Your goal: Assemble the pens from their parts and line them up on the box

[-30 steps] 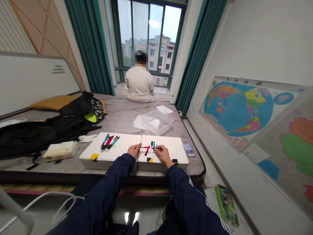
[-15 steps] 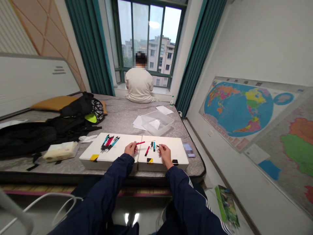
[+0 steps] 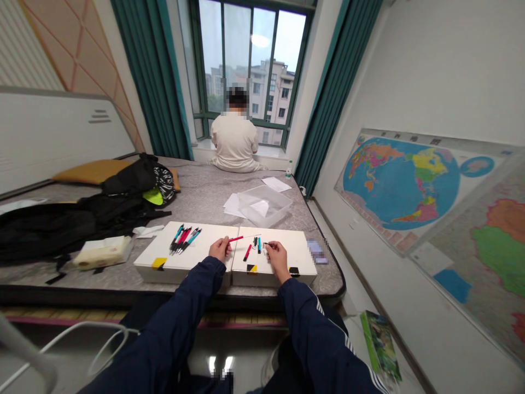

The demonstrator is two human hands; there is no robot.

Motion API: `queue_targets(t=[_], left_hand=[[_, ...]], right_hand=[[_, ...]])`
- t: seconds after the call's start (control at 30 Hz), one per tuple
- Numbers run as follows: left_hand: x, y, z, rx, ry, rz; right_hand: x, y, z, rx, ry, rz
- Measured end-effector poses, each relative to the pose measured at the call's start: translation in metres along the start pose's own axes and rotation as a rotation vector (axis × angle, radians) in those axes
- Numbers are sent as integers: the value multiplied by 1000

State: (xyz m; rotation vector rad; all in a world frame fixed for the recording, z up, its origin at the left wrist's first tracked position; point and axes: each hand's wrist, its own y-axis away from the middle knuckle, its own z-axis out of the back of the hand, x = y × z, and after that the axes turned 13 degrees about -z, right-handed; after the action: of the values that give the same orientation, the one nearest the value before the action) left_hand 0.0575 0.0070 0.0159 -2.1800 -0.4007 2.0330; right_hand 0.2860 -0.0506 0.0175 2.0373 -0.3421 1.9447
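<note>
My left hand (image 3: 220, 249) pinches a red pen barrel (image 3: 236, 238), from whose end a thin refill (image 3: 252, 235) sticks out to the right. Over the right white box (image 3: 283, 265), my right hand (image 3: 277, 256) is closed on a small dark pen part (image 3: 266, 244), mostly hidden by the fingers. Between the hands lie a loose red barrel piece (image 3: 247, 252), a blue barrel piece (image 3: 259, 245) and several small black parts (image 3: 255, 241). Several blue and red pens (image 3: 184, 239) rest side by side on the left white box (image 3: 151, 246).
Behind the boxes stands a clear plastic bin (image 3: 266, 207) beside paper sheets (image 3: 233, 206). To the left are a tissue pack (image 3: 102, 253) and a black backpack (image 3: 118, 180). A person (image 3: 234, 139) sits by the window, facing away. A small bottle (image 3: 289, 169) stands near the bed's right edge.
Almost nothing differs. The dark part in my right hand has shifted very slightly; my left hand holds the red barrel in the same place.
</note>
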Motion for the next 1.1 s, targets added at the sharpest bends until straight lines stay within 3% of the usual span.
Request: queue_targets(t=[0.4, 0.7, 1.0, 1.1], left_hand=[[-12, 4, 0, 48, -68, -22], [-8, 8, -1, 255, -126, -91], [-6, 9, -3, 372, -147, -92], [-6, 10, -4, 405, -160, -101]], right_hand=[[5, 3, 0, 11, 41, -19], [4, 3, -2, 80, -28, -71], [-1, 2, -1, 175, 65, -61], [-1, 2, -2, 206, 173, 3]])
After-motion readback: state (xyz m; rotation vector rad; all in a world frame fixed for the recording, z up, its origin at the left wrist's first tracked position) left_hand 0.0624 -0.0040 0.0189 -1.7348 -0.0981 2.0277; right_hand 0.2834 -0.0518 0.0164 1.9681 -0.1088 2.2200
